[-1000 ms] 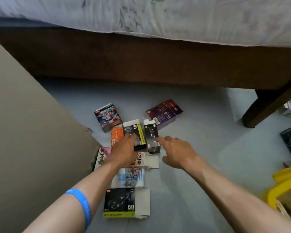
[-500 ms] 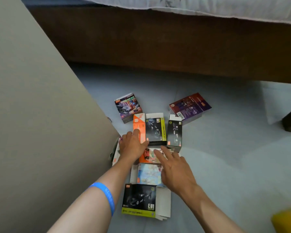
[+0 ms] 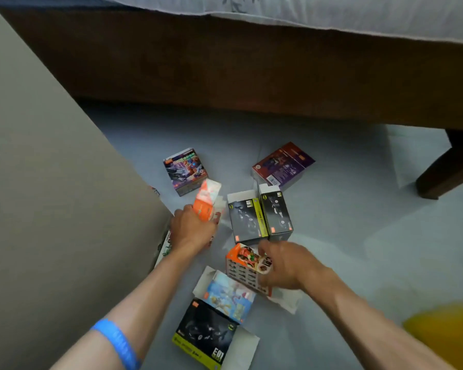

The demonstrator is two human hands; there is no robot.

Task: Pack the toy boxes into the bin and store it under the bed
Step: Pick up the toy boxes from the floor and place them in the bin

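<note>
Grey floor [image 3: 332,236] by the bed [image 3: 251,76] strewn with toy boxes — left hand [image 3: 191,232] grips an orange box [image 3: 207,200], right hand [image 3: 292,265] grasps a picture box [image 3: 245,265], tan panel [image 3: 38,182] crowding left.

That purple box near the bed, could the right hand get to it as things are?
Probably not straight away: the right hand already grips an orange-topped box, and the two black boxes stand between it and the purple box. Above them the way looks free.
</note>
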